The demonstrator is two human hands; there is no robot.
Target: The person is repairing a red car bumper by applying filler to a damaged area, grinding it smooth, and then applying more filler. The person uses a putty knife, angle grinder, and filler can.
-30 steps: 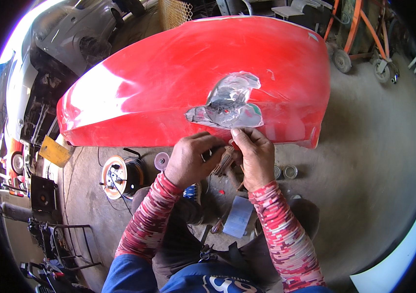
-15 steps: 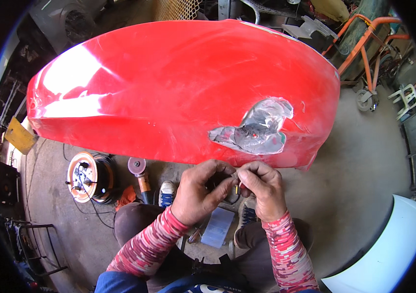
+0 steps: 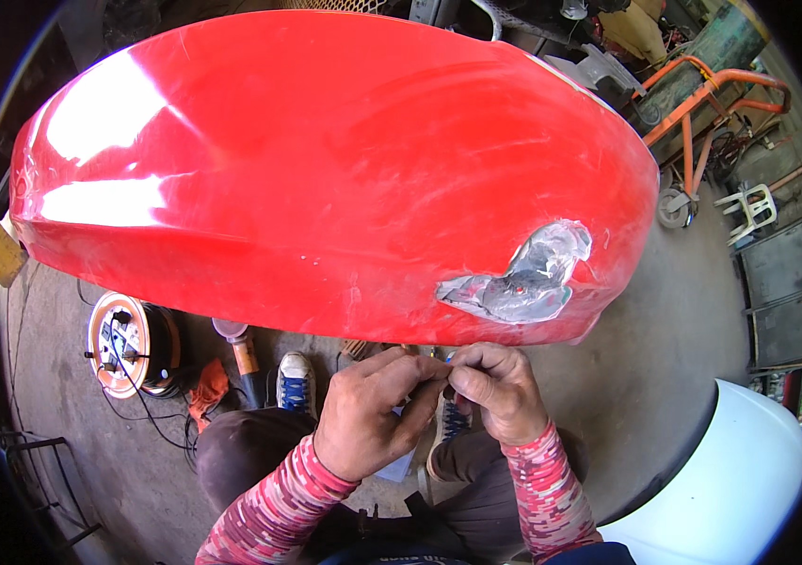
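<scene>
A large red panel [image 3: 307,188], like a vehicle's bumper or body shell, stretches across the view in front of me. Near its lower right edge, bare grey metal-like filler or scraped material shows in an irregular patch [image 3: 535,281]. Just below the panel's lower edge, my left hand [image 3: 368,414] and my right hand [image 3: 503,394] meet fingertip to fingertip. Both are closed in a pinch. Whatever sits between the fingers is tiny and mostly hidden; a speck of blue and yellow shows there. Neither hand visibly touches the panel.
On the floor at left are a cable reel [image 3: 117,344], an orange cloth [image 3: 207,391] and an angle grinder [image 3: 244,356]. A white panel [image 3: 730,480] lies at lower right. An orange-framed trolley [image 3: 702,99] and a white plastic stool [image 3: 749,209] stand at right.
The view has shifted, so the hands appear slightly lower. A small brass-coloured piece that showed below the right fingers is now hidden. The fingertips stay together.
</scene>
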